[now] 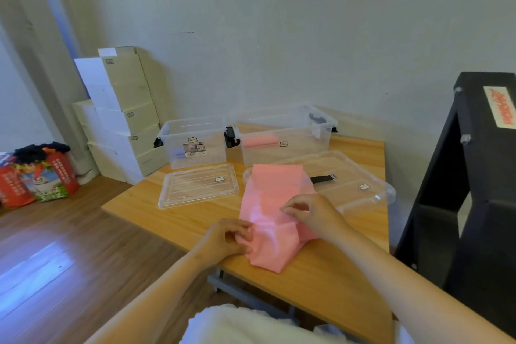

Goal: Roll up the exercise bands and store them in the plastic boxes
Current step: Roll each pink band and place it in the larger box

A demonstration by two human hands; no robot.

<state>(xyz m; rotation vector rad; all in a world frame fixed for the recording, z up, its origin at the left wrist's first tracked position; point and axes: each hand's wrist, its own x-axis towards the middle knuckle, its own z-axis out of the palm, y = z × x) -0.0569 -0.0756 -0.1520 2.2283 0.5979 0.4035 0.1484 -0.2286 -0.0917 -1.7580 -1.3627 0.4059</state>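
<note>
soft daylight from left, glare on floor, edges warped, slightly blurry.

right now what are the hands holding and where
The pink band, near end: left hand grips its left edge, right hand pinches its right edge.

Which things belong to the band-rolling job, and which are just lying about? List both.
Job: pink exercise band, pinched by left hand and right hand; small plastic box; large plastic box; small lid; large lid.
Lying about: cardboard boxes; printed bags; black stand.
</note>
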